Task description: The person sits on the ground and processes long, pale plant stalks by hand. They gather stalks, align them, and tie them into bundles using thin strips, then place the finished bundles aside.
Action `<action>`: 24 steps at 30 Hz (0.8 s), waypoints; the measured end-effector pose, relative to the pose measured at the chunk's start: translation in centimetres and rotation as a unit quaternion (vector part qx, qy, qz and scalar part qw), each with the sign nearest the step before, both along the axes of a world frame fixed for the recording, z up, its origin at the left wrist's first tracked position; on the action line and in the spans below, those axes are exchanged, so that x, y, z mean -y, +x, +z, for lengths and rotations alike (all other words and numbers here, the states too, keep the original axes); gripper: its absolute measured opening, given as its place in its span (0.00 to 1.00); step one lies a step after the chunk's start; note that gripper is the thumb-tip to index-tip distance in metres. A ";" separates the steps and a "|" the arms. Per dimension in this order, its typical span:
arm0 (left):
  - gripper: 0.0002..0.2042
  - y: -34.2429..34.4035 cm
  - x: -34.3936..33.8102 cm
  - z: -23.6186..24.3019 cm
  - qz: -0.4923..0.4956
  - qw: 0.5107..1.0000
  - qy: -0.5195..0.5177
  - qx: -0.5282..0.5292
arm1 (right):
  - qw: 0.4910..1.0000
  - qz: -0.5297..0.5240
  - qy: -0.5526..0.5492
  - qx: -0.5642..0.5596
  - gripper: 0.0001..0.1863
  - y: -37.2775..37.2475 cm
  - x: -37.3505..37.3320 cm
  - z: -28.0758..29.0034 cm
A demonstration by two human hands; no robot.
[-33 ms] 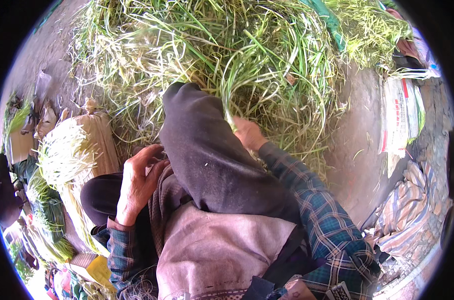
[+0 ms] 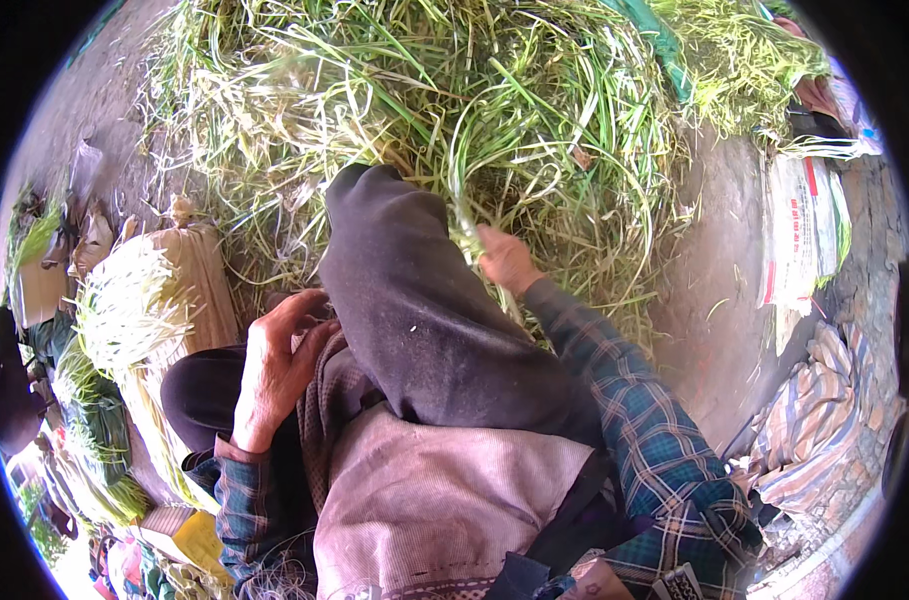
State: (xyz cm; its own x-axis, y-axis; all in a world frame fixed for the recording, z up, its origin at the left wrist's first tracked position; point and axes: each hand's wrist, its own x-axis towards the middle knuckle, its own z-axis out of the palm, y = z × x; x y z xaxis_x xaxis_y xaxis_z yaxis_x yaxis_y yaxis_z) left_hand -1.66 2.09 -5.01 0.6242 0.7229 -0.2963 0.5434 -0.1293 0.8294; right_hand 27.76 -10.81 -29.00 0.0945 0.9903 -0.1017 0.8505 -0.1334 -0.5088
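Observation:
In front of my knee lies a wide heap of long, thin green and pale stalks (image 2: 374,90). My right hand (image 2: 507,262) is beyond the right side of my raised, dark-trousered knee (image 2: 404,270). Its closed fingers meet a bunch of green stalks (image 2: 461,215), whose lower part is blurred and whose tops curl over the heap. My left hand (image 2: 274,360) rests at the left side of that knee, by a brown checked cloth (image 2: 324,405). Its fingers curl in behind the knee, with the tips hidden, so what they hold cannot be seen.
Tied bundles of pale-ended stalks (image 2: 134,310) stand on the left, one beside a tan wrapping. On the right lie a white printed sack (image 2: 796,235) and a crumpled striped sack (image 2: 819,420). More green stalks (image 2: 734,70) are piled at the far right beside a green strip of cloth.
My right hand has shifted slightly to the right, away from the knee. The bunch of stalks by it has dropped and spread a little. My left hand has stayed in place.

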 end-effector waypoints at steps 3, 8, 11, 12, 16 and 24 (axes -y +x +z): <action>0.15 -0.2 0.1 0.4 -0.003 1.000 0.004 0.000 | 0.995 -0.089 -0.019 -0.052 0.26 5.1 -0.6 1.3; 0.16 -0.1 0.0 0.5 -0.019 1.000 0.006 -0.006 | 0.958 -0.217 0.009 0.188 0.46 11.1 -5.4 3.9; 0.16 0.1 -0.1 0.6 -0.037 0.999 0.004 -0.025 | 0.948 -0.226 -0.147 0.169 0.48 10.5 -8.4 3.9; 0.17 0.1 -0.2 0.6 -0.041 0.999 0.009 -0.017 | 0.957 -0.201 -0.183 0.097 0.49 9.4 -8.6 3.6; 0.17 0.3 -0.2 0.8 -0.049 0.999 0.010 -0.012 | 0.976 -0.077 -0.199 0.043 0.40 1.9 -6.2 1.3; 0.17 0.0 -0.1 0.6 -0.071 0.997 0.034 -0.006 | 0.979 -0.034 -0.129 0.156 0.41 -2.5 0.3 -3.1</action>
